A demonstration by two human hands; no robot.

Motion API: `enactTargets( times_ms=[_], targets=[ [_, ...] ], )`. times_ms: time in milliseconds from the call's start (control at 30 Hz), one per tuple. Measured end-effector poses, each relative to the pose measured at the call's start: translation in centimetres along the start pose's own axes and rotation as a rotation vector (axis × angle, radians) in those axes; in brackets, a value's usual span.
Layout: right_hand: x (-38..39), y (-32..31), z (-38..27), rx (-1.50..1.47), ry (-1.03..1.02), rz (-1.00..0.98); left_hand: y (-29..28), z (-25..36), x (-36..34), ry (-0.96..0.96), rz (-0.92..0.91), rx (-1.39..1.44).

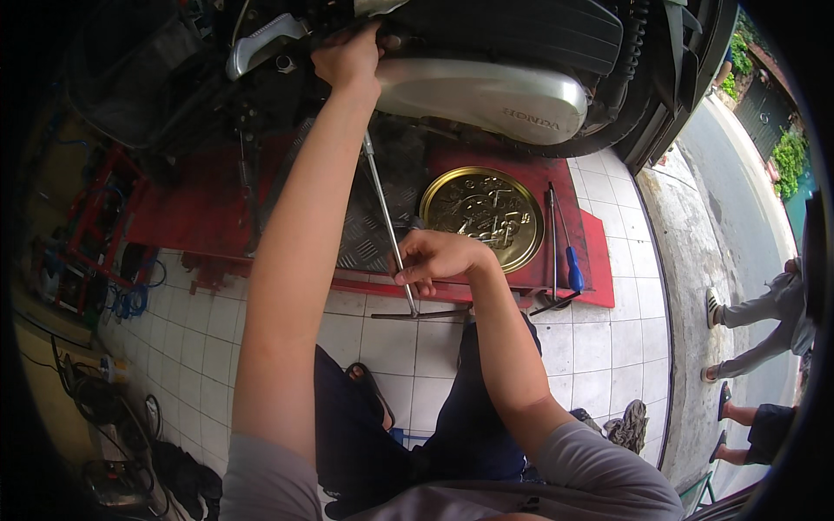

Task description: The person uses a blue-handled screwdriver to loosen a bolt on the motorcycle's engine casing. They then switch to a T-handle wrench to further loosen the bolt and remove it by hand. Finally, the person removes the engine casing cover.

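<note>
My left hand (345,59) reaches up to the underside of the motor scooter, left of its silver casing (469,95), its fingers closed round something that I cannot make out. My right hand (439,260) is closed on the long shaft of a steel T-handle wrench (382,195), whose crossbar hangs low near my knees and whose upper end disappears behind my left arm. A round gold tray (482,208) holding small metal parts lies on the red lift platform (191,217). To its right lie a blue-handled screwdriver (574,267) and another T-handle tool (553,260).
A red metal frame (117,217) with blue hoses stands at the left, above machines and cables (91,399). Crumpled cloth (632,430) lies on the tiled floor (625,343) by my right elbow. At the right, people's legs (751,321) stand on the concrete edge beside a street.
</note>
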State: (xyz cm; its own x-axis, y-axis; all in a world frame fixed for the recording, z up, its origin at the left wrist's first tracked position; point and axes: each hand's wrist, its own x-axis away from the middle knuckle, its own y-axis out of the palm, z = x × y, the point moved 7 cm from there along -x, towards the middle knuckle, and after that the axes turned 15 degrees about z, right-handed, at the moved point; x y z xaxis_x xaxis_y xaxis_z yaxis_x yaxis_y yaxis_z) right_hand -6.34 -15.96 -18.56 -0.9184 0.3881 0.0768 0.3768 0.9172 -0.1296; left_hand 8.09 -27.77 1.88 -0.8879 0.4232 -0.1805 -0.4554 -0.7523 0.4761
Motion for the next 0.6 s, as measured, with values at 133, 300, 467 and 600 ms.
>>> enactTargets(
  times_ms=[133, 300, 467, 600],
  targets=[
    [0.1, -0.4, 0.5, 0.030, 0.029, 0.020, 0.1, 0.7, 1.4, -0.023, -0.023, -0.048],
    [0.0, -0.2, 0.0, 0.028, 0.015, 0.011, 0.1, -0.2, -0.8, 0.071, 0.000, -0.083],
    [0.2, 0.0, -0.4, -0.002, -0.060, -0.025, -0.5, -0.7, -1.4, 0.064, -0.070, -0.066],
    [1.2, -0.7, -1.5, -0.031, -0.193, -0.090, -5.2, 1.0, 1.8, 0.026, -0.334, 0.051]
  ],
)
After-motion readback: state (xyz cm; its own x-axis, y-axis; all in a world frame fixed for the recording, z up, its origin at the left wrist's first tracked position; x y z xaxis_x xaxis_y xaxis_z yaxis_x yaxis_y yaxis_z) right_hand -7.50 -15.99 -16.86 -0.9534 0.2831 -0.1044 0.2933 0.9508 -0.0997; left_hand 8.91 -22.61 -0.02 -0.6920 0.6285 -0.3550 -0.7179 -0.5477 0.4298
